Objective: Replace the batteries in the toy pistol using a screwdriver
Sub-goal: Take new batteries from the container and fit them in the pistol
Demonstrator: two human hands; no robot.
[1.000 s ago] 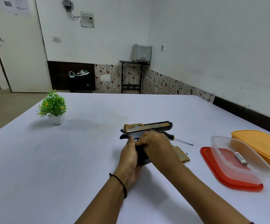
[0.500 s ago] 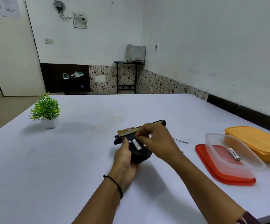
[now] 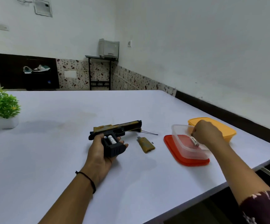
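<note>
My left hand point(image 3: 98, 152) grips the black and gold toy pistol point(image 3: 123, 126) by its handle, flat on the white table point(image 3: 50, 159). The handle's battery bay is open and a white battery point(image 3: 112, 139) shows inside. The gold bay cover point(image 3: 145, 145) and a tiny screw point(image 3: 152, 142) lie to the right of the pistol. The screwdriver point(image 3: 148, 132) lies behind the barrel. My right hand point(image 3: 207, 133) hovers, fingers curled, over a clear container point(image 3: 179, 126), just above the far end of a loose battery point(image 3: 195, 141). Whether it pinches anything is hidden.
The clear container stands on a red lid point(image 3: 187, 162) near the table's right edge. A closed orange box point(image 3: 228, 131) is behind it. A small potted plant point(image 3: 1, 107) stands at the far left. A dark gap drops off past the right edge.
My right hand left the pistol's handle and moved right to the clear container. The bay cover and open battery bay are now uncovered. My left hand kept its hold.
</note>
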